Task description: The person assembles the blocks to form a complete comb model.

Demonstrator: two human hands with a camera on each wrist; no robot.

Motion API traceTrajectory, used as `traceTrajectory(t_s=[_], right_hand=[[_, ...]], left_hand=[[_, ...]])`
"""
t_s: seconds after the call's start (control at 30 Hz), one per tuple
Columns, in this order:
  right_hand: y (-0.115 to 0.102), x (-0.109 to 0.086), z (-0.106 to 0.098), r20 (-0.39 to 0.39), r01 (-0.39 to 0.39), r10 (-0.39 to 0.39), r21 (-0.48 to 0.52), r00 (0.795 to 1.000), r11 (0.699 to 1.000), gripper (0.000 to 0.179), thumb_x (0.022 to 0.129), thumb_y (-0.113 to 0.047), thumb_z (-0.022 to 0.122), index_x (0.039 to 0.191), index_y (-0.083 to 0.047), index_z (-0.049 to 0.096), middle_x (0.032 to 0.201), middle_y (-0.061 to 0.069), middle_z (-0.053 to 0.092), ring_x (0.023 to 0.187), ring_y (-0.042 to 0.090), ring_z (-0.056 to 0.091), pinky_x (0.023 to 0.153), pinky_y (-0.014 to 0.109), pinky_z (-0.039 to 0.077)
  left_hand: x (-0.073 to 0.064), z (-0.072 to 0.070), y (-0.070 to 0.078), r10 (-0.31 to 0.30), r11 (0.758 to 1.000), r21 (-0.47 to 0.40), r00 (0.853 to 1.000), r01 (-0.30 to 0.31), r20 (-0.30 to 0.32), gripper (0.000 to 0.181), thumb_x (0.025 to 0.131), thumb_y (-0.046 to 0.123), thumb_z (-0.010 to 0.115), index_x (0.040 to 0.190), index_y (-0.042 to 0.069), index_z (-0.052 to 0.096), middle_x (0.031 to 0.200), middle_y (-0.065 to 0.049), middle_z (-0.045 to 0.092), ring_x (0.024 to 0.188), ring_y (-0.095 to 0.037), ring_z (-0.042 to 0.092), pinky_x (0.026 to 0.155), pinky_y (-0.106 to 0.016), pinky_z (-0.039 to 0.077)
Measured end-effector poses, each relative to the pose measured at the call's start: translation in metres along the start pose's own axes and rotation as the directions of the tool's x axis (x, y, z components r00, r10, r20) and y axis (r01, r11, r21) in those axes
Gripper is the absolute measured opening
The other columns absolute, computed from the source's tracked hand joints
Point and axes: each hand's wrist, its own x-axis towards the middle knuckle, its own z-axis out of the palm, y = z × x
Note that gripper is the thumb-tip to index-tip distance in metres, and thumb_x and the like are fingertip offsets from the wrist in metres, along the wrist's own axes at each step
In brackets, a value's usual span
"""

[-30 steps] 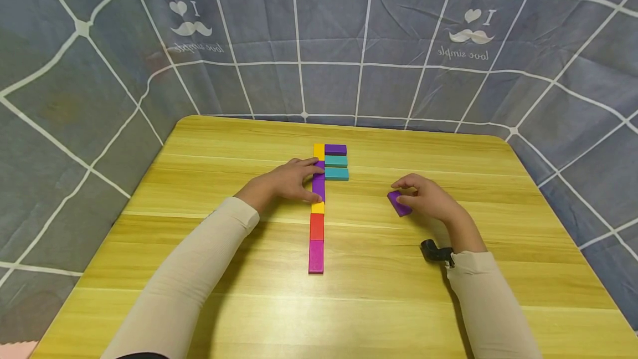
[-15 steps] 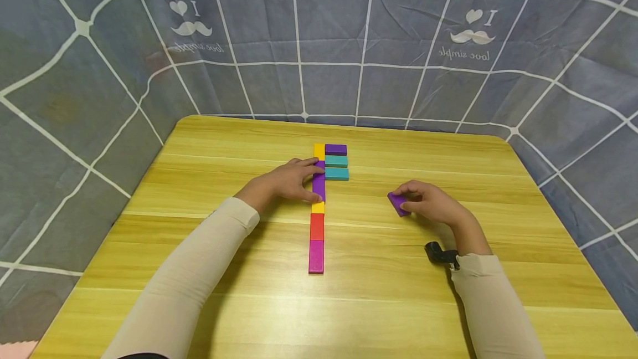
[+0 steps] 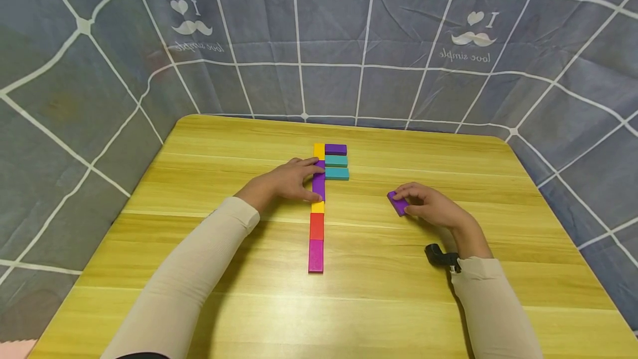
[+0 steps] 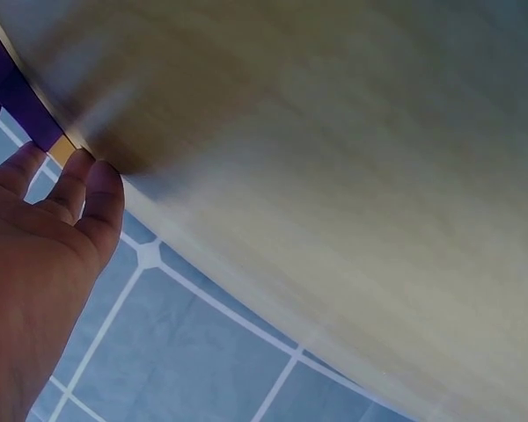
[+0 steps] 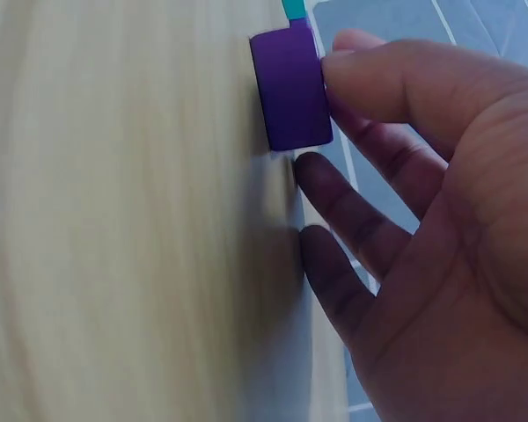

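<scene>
My left hand (image 3: 294, 179) rests on a straight column of flat coloured blocks, its fingers spread and touching the purple blocks (image 3: 319, 187). Its thumb lies by a yellow block (image 3: 318, 208); in the left wrist view the fingertips are along the edge of the purple blocks (image 4: 16, 88). Below follow a red block (image 3: 317, 226) and a magenta block (image 3: 316, 256). To the right, my right hand (image 3: 433, 204) pinches a loose purple block (image 3: 397, 204) between thumb and fingers. That block (image 5: 292, 88) lies tilted on the tabletop, apart from the column.
Beside the column's far end lie a dark purple block (image 3: 336, 149) and two teal blocks (image 3: 336, 167), pointing right. Another yellow block (image 3: 319, 152) tops the column. The wooden table (image 3: 374, 303) meets a grey checked curtain (image 3: 329, 32). A black camera (image 3: 437, 255) sits on my right wrist.
My right hand has shifted slightly right and toward me, and its fingers have drawn in on the loose purple block, which has barely moved. The left hand has stayed put.
</scene>
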Motion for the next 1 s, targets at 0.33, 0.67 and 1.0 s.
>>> traceTrajectory(t_s=[0.33, 0.67, 1.0], right_hand=[[-0.002, 0.005, 0.006, -0.033, 0.023, -0.024, -0.025, 0.999, 0.999, 0.028, 0.097, -0.001, 0.061, 0.124, -0.004, 0.066, 0.137, 0.016, 0.052, 0.126, 0.036, 0.047, 0.097, 0.038, 0.044], [-0.005, 0.014, 0.013, -0.084, 0.013, -0.020, -0.081, 0.996, 0.997, 0.027, 0.096, -0.004, 0.063, 0.123, 0.000, 0.068, 0.133, 0.015, 0.053, 0.121, 0.036, 0.050, 0.095, 0.048, 0.045], [-0.013, 0.023, 0.020, -0.089, 0.008, -0.018, -0.118, 0.996, 0.993, 0.028, 0.098, 0.000, 0.057, 0.124, 0.003, 0.067, 0.131, 0.014, 0.053, 0.122, 0.036, 0.049, 0.099, 0.050, 0.045]], left_hand=[[0.001, -0.001, 0.000, -0.003, 1.000, -0.010, 1.000, 0.003, 0.001, 0.084, 0.083, 0.058, 0.069, 0.153, 0.024, 0.040, 0.164, -0.006, 0.019, 0.146, -0.036, 0.021, 0.117, -0.051, 0.024], [0.001, -0.001, 0.000, -0.003, 1.000, -0.010, 1.000, 0.003, -0.002, 0.083, 0.083, 0.058, 0.069, 0.153, 0.023, 0.041, 0.164, -0.007, 0.020, 0.147, -0.037, 0.021, 0.117, -0.053, 0.023], [0.002, -0.001, 0.000, -0.005, 1.000, -0.007, 1.000, 0.005, -0.005, 0.084, 0.083, 0.059, 0.069, 0.153, 0.023, 0.041, 0.164, -0.007, 0.019, 0.147, -0.038, 0.020, 0.117, -0.053, 0.022]])
